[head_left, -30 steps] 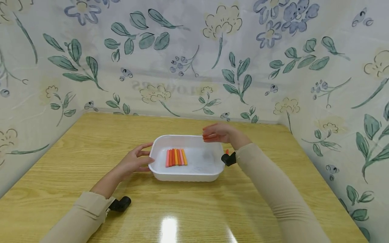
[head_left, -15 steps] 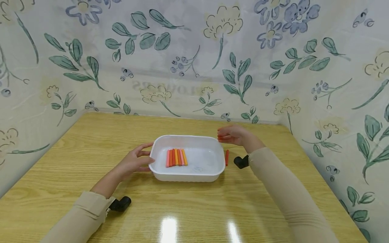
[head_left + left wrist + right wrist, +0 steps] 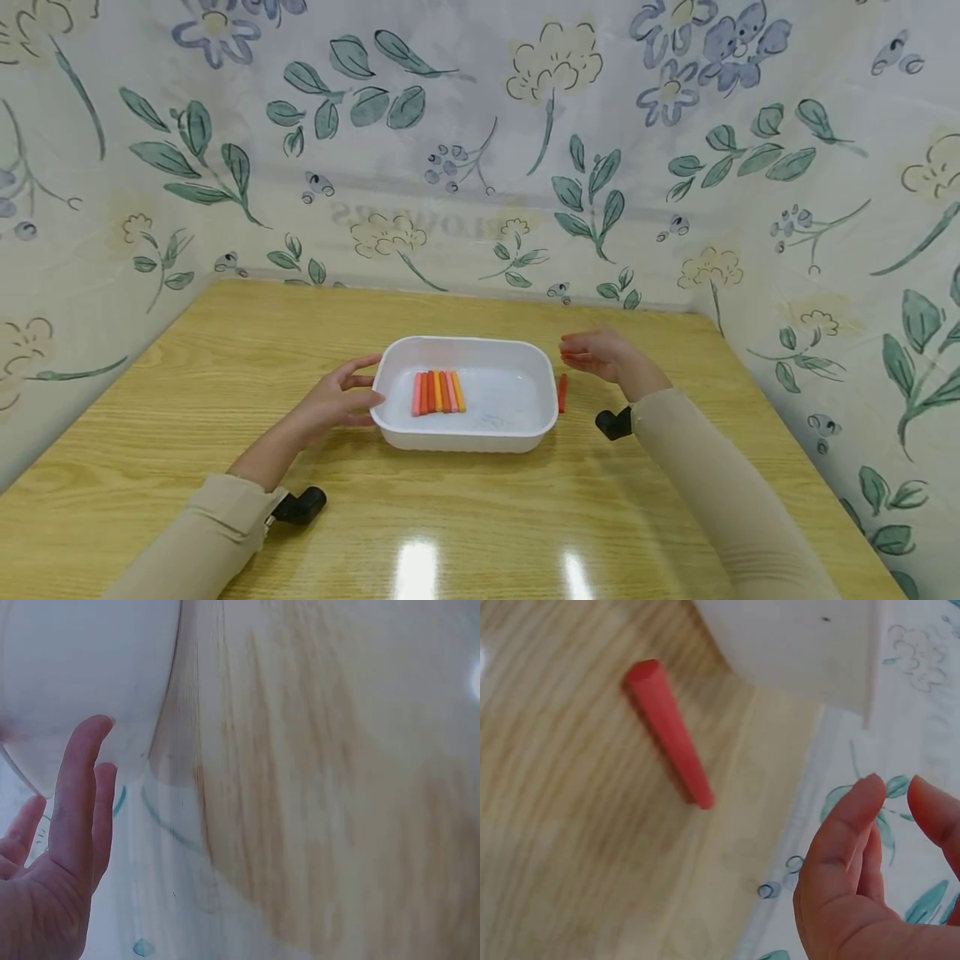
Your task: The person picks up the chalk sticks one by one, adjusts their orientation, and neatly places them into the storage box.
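Observation:
A white plastic tray [image 3: 465,442] stands on the table, with a row of several pink, red and orange crayon-like sticks [image 3: 438,392] in its left half. At the tray's left end, my left hand [image 3: 341,396] holds the wall, thumb over the rim and fingers outside; in the left wrist view those fingers [image 3: 75,795] lie against the outer wall. My right hand [image 3: 603,358] hovers past the tray's right end, fingers loosely bent with nothing between them. Just beside that end lies one red stick [image 3: 673,739], apart from the hand.
The wooden table [image 3: 420,500] runs back to a flower-printed cloth [image 3: 465,167] that encloses the rear and both sides. Black wrist cameras, such as the one on the left wrist [image 3: 300,505], stick out below the sleeves.
My right hand has moved right, from over the tray's right end to outside it, uncovering the red stick on the table. The left hand and tray have stayed in place.

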`<state>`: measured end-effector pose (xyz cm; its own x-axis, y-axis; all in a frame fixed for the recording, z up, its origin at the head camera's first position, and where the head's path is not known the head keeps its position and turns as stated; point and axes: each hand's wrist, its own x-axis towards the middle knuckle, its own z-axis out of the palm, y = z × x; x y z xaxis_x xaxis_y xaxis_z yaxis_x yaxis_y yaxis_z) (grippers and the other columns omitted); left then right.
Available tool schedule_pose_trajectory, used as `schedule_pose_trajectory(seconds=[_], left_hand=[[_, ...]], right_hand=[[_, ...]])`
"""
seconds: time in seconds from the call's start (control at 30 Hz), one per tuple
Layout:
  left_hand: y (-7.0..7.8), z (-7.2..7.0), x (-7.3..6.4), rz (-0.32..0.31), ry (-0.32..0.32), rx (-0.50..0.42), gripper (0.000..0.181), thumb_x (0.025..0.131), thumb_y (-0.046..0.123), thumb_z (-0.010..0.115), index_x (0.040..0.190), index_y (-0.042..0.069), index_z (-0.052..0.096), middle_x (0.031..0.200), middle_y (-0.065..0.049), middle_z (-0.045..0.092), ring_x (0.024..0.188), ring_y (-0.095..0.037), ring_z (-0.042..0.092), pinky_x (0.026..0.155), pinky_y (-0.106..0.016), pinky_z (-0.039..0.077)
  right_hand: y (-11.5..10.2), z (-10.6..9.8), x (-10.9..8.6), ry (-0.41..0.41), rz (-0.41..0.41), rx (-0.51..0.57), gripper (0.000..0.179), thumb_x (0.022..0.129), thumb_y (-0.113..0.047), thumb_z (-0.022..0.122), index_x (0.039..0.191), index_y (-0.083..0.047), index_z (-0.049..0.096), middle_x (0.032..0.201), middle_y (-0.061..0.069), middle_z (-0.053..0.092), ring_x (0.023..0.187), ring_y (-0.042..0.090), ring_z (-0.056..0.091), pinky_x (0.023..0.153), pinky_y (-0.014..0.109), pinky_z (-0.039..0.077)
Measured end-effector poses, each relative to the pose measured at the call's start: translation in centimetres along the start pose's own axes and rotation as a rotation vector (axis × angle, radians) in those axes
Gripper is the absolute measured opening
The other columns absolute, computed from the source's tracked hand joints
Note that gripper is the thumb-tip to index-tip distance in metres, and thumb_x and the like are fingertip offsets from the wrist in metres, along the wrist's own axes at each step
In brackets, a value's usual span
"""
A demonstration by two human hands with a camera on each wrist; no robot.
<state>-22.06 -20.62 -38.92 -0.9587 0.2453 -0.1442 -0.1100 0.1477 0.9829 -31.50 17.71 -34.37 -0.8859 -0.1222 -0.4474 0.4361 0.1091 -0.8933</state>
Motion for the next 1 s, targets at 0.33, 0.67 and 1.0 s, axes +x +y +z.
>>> schedule_pose_trajectory(seconds=[0.33, 0.67, 1.0], left_hand=[[0.1, 0.1, -0.1, -0.001, 0.011, 0.01, 0.074, 0.086, 0.006, 0.062, 0.147, 0.005, 0.02, 0.135, -0.032, 0.032, 0.104, -0.035, 0.055, 0.079, -0.045, 0.054], [0.1, 0.1, -0.2, -0.006, 0.018, 0.006, 0.073, 0.086, 0.005, 0.061, 0.147, 0.005, 0.021, 0.135, -0.032, 0.032, 0.102, -0.033, 0.056, 0.078, -0.045, 0.054], [0.1, 0.1, -0.2, -0.004, 0.018, 0.021, 0.073, 0.086, 0.007, 0.062, 0.147, 0.005, 0.021, 0.135, -0.032, 0.033, 0.103, -0.034, 0.056, 0.078, -0.044, 0.054]], right_hand=[[2.7, -0.2, 0.8, 0.11, 0.014, -0.006, 0.046, 0.091, -0.004, 0.058, 0.133, 0.007, 0.044, 0.132, 0.022, 0.047, 0.111, 0.029, 0.052, 0.093, 0.031, 0.047], [4.2, 0.1, 1.0, 0.143, 0.035, -0.077, 0.05, 0.085, 0.0, 0.063, 0.13, 0.009, 0.045, 0.112, 0.016, 0.056, 0.084, 0.02, 0.058, 0.09, 0.033, 0.049], [5.3, 0.3, 1.0, 0.094, -0.032, -0.207, 0.053, 0.082, 0.002, 0.065, 0.129, 0.011, 0.043, 0.099, 0.011, 0.061, 0.075, 0.013, 0.058, 0.082, 0.03, 0.053]])
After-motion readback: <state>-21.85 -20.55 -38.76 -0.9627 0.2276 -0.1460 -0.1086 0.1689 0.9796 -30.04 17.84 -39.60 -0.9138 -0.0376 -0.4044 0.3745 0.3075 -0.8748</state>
